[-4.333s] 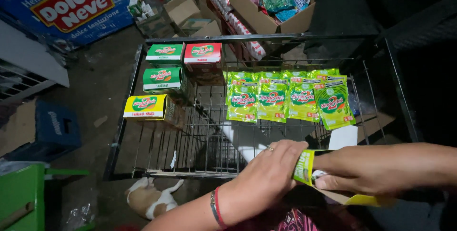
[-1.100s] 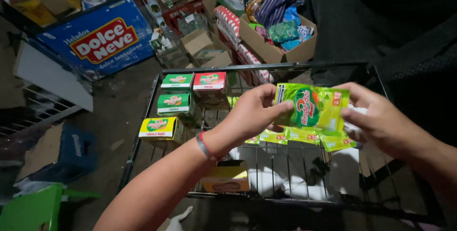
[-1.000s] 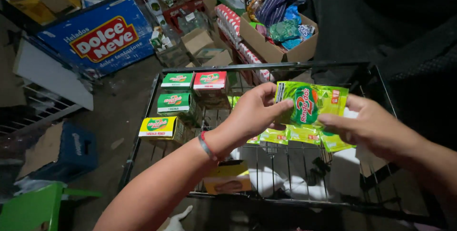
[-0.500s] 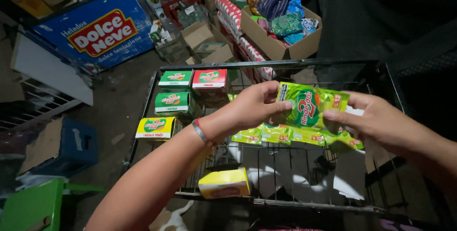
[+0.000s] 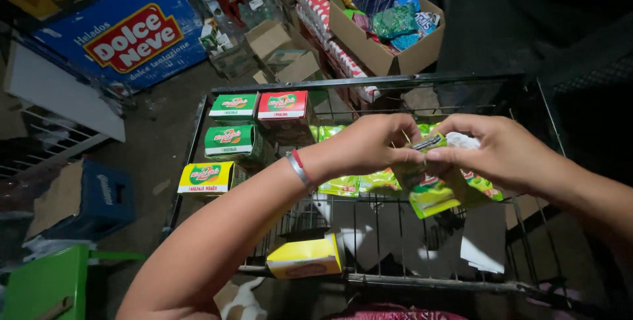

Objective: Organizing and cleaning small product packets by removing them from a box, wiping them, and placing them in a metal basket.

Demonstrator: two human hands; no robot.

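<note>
head view: green and yellow sachets (image 5: 432, 188) sit bunched betw both hands, above the middle of the black wire rack (image 5: 369, 83), over a row of like packets (image 5: 356, 183) lying flat on the wires. left hand (image 5: 369, 143) is closed, fingertips pinching the top edge of the bunch; right hand (image 5: 504, 152) is closed too, thumb and fingers nipped on the same top edge from the right side, w/ a bit of white wrapper showing at the knuckles. the bunch hangs down below the grip, lower part loose and tilted.

risks, as i judge them: grip is only at the top edge, so a slack pinch could let one sachet slide out and drop thru the wire gaps to the floor under the rack. pulling both hands apart too hard could tear a packet, prob at the seam. the hanging end could also drag across the flat row and knock it crooked.

further out: a yellow box (image 5: 306, 259) lies tilted on the near edge of the rack and looks close to tipping off if the rack gets bumped. far left on the rack stand two green boxes (image 5: 229, 141), a red box (image 5: 282, 106) and another yellow box (image 5: 206, 177). beyond the rack, a cardboard box of goods (image 5: 389, 27) and a blue sign (image 5: 125, 33).
</note>
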